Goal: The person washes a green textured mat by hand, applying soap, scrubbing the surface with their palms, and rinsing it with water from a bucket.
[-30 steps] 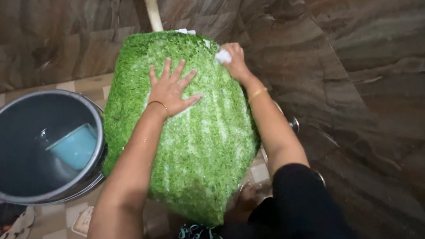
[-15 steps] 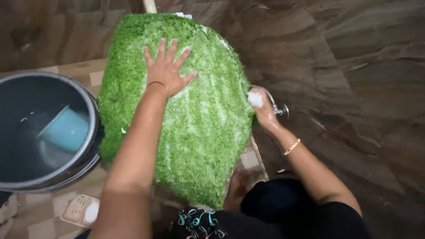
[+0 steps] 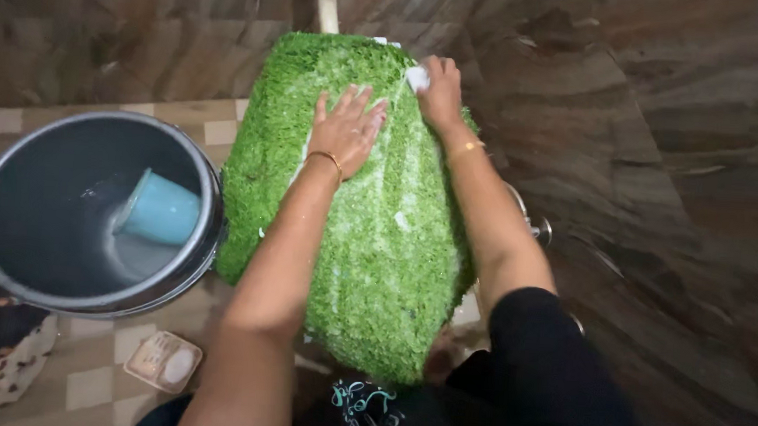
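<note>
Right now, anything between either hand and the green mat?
Nothing visible. The left hand lies flat on the green mat, and the right hand presses a small white lump onto its upper edge. The bucket stands off to the side.

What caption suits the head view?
Left hand flat on soapy green mat, right hand rubbing soap into it.

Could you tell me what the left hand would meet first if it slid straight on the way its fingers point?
Probably the right hand, which holds a white lump just beyond the left hand on the green mat.
</note>
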